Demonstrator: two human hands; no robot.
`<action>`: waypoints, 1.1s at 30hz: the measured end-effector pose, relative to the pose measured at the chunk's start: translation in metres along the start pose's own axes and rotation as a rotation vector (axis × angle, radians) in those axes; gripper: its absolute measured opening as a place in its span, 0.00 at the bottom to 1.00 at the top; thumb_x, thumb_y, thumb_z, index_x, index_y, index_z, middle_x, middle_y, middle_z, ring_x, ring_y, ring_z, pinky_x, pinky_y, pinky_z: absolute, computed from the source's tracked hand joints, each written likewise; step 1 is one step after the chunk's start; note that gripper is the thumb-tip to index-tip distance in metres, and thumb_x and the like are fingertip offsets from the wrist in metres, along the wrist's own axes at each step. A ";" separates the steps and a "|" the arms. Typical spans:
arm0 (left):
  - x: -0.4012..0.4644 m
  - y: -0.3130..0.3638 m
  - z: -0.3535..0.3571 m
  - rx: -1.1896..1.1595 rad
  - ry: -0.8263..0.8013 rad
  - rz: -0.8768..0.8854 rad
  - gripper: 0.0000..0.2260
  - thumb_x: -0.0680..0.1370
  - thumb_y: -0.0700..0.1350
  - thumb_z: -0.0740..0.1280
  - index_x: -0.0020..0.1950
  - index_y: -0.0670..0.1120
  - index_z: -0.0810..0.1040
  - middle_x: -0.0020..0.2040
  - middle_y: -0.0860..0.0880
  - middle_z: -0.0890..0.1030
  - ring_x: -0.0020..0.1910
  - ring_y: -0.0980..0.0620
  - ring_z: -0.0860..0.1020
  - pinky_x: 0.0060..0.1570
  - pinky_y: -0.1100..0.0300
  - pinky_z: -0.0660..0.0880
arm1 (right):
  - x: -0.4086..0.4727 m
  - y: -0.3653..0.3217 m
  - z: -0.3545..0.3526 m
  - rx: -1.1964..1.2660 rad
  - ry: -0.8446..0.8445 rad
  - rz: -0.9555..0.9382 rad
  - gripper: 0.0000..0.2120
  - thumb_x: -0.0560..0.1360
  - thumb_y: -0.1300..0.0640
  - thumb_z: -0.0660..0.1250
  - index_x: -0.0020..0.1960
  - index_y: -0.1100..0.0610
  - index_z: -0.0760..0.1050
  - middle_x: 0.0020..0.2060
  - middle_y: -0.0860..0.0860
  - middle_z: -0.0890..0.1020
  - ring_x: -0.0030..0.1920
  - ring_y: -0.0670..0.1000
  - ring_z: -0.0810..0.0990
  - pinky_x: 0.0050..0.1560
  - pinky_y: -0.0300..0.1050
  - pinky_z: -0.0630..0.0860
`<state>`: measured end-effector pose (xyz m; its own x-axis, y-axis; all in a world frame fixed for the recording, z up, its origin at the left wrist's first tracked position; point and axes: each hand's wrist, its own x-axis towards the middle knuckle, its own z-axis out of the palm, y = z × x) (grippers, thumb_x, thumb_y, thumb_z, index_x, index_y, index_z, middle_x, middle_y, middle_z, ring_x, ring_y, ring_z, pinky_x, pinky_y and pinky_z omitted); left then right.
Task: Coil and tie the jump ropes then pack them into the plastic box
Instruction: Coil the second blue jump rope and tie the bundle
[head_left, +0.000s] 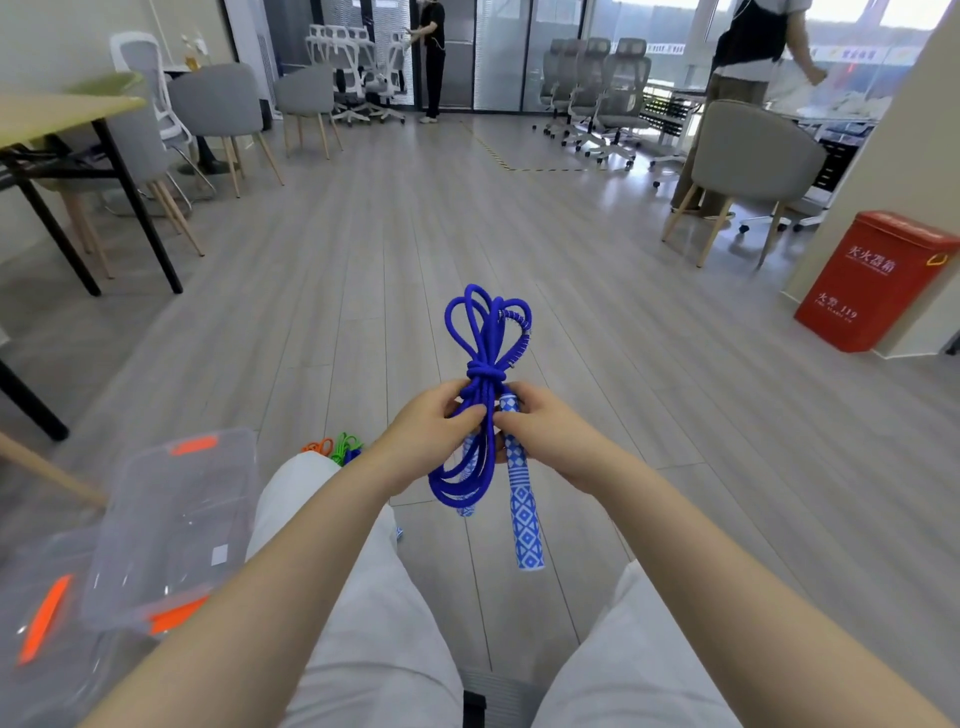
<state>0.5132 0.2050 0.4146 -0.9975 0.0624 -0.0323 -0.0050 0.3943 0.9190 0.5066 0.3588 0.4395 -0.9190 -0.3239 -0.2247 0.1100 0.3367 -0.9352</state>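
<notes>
While knotted, blue jump rope (485, 374) between hands.

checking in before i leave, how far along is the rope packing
Done: the blue jump rope is coiled, with a knot wrapped around its middle. In hand: the left hand and right hand both grip it just below the knot, handles hanging down. Left: the plastic box at the person's left looks to hold no rope yet, and orange and green ropes lie on the floor beyond the knee.

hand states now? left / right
Left hand: grips the coiled blue jump rope below its knot.
Right hand: pinches the same bundle, at the patterned handle.
</notes>
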 end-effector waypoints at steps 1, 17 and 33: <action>0.000 -0.001 0.000 -0.051 -0.001 -0.016 0.10 0.81 0.45 0.63 0.61 0.54 0.75 0.37 0.53 0.79 0.33 0.56 0.74 0.37 0.59 0.73 | 0.000 0.000 0.001 0.007 0.003 -0.003 0.12 0.78 0.60 0.64 0.62 0.56 0.70 0.49 0.55 0.83 0.46 0.54 0.85 0.46 0.46 0.83; -0.009 0.001 0.002 -0.491 -0.096 -0.100 0.16 0.81 0.43 0.63 0.68 0.50 0.71 0.55 0.45 0.84 0.49 0.49 0.81 0.41 0.60 0.75 | 0.011 0.007 -0.009 -0.042 0.114 0.018 0.27 0.72 0.62 0.71 0.68 0.56 0.66 0.57 0.52 0.81 0.50 0.52 0.84 0.50 0.52 0.83; -0.012 -0.011 0.002 -0.553 -0.099 -0.161 0.24 0.79 0.32 0.55 0.73 0.50 0.67 0.58 0.42 0.80 0.52 0.45 0.79 0.50 0.50 0.80 | -0.006 -0.005 -0.021 0.008 -0.102 0.153 0.27 0.72 0.71 0.67 0.69 0.60 0.65 0.51 0.58 0.81 0.43 0.54 0.84 0.47 0.48 0.83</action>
<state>0.5254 0.2022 0.4041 -0.9700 0.1370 -0.2008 -0.2186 -0.1299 0.9671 0.5041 0.3778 0.4510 -0.8484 -0.3572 -0.3907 0.2490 0.3821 -0.8900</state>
